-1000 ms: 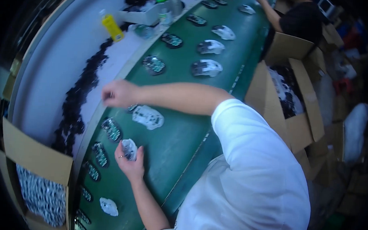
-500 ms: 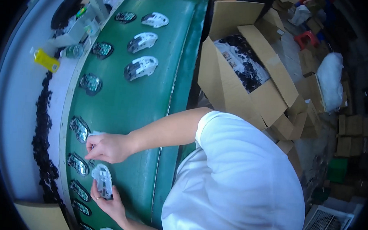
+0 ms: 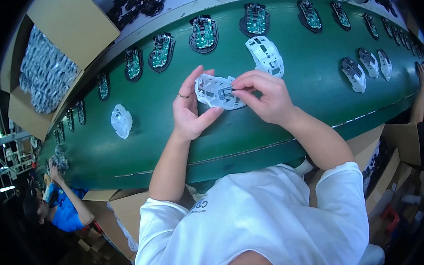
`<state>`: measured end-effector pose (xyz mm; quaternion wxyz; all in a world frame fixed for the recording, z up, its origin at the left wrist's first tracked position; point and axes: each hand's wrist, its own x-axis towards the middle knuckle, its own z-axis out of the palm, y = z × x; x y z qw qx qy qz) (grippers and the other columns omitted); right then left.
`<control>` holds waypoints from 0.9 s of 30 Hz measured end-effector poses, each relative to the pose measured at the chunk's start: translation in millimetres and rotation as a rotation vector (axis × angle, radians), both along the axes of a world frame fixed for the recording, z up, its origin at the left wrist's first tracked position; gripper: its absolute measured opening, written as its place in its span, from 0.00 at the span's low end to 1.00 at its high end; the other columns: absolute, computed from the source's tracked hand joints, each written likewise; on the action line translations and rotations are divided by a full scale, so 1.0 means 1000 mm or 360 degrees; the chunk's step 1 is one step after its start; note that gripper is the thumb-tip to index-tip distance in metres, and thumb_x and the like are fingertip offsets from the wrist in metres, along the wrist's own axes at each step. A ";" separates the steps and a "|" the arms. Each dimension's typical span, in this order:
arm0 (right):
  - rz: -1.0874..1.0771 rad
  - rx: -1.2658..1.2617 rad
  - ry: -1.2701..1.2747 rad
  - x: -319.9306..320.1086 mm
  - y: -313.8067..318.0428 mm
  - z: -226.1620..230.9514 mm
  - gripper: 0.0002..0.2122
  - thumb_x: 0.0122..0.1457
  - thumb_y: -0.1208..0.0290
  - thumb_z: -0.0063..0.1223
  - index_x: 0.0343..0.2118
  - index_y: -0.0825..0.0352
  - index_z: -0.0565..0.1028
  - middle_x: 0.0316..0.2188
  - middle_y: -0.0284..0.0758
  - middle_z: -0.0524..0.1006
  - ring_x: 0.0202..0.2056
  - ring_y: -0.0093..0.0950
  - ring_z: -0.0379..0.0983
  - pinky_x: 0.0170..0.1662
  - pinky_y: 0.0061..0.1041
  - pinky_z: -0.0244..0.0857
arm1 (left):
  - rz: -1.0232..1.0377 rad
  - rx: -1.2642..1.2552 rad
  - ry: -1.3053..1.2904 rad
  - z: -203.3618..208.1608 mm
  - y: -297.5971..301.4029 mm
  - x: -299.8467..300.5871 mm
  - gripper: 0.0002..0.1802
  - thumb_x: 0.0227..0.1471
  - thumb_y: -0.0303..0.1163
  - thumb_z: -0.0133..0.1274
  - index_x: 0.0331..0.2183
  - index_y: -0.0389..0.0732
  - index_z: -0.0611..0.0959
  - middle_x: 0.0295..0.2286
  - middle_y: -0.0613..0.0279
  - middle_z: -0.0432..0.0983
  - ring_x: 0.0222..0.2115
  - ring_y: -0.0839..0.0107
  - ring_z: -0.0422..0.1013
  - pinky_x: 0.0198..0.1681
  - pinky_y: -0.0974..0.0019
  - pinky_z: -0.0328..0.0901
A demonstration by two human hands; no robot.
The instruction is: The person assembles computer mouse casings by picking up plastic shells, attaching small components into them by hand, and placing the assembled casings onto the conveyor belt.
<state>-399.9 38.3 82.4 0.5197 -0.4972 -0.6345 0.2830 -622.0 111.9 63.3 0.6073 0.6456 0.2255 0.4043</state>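
Observation:
Over the green conveyor belt [image 3: 173,145], my left hand [image 3: 189,114] holds a white plastic mouse shell [image 3: 206,90], its hollow inside facing up. Thumb and fingers grip it at its left end and near edge. My right hand [image 3: 270,98] pinches a small grey plastic part [image 3: 225,92] against the inside of that shell; whether the part is seated cannot be made out. Just beyond my right hand lies another white shell [image 3: 265,56]. A third white shell [image 3: 121,121] rests on the belt to the left. Mouse bases with green circuit boards [image 3: 203,34] line the far side.
Several shells with dark grey panels [image 3: 353,74] lie at the right. An open carton [image 3: 100,21] of bagged parts stands at far left, near a pile of black pieces [image 3: 139,5]. A co-worker in blue [image 3: 69,211] works lower left; another person's hand [image 3: 422,78] reaches in at right.
The view has swung round to the left. My hands, apart before, have come together at the white shell, with the small grey part now visible in my right fingers.

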 end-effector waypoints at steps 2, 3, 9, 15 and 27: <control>-0.0028 0.0146 -0.0107 0.004 0.001 0.001 0.07 0.54 0.81 0.67 0.35 0.71 0.81 0.38 0.41 0.82 0.37 0.30 0.81 0.39 0.26 0.75 | -0.0010 -0.0299 -0.0258 0.001 -0.001 0.002 0.52 0.42 0.18 0.67 0.66 0.36 0.61 0.61 0.46 0.65 0.58 0.61 0.68 0.62 0.57 0.62; -0.0058 0.0296 -0.0201 0.006 0.003 0.002 0.07 0.53 0.81 0.67 0.35 0.70 0.81 0.37 0.40 0.82 0.37 0.30 0.81 0.39 0.26 0.75 | -0.0014 -0.0309 -0.0295 0.007 -0.002 0.004 0.51 0.43 0.17 0.66 0.66 0.37 0.60 0.62 0.46 0.63 0.59 0.59 0.67 0.62 0.56 0.63; -0.0104 0.0268 -0.0188 0.006 0.002 0.006 0.07 0.52 0.81 0.68 0.33 0.69 0.82 0.34 0.37 0.80 0.34 0.30 0.78 0.36 0.25 0.73 | -0.0108 -0.0282 -0.0285 0.008 -0.001 0.000 0.51 0.45 0.20 0.66 0.67 0.36 0.59 0.62 0.44 0.63 0.60 0.56 0.67 0.62 0.54 0.64; 0.0105 0.0565 -0.0250 0.001 0.003 0.008 0.09 0.48 0.78 0.71 0.33 0.64 0.84 0.34 0.33 0.81 0.32 0.30 0.77 0.34 0.27 0.71 | -0.0484 -0.1199 -0.0586 0.010 0.001 -0.004 0.39 0.64 0.50 0.41 0.66 0.33 0.61 0.53 0.43 0.74 0.52 0.57 0.74 0.57 0.56 0.68; 0.0304 0.0835 -0.0597 -0.016 0.007 0.010 0.11 0.43 0.77 0.69 0.32 0.62 0.84 0.34 0.31 0.80 0.32 0.29 0.75 0.31 0.27 0.67 | -0.0669 -0.1442 -0.0346 0.005 -0.003 -0.005 0.35 0.66 0.49 0.39 0.62 0.32 0.69 0.50 0.53 0.77 0.48 0.65 0.75 0.54 0.62 0.68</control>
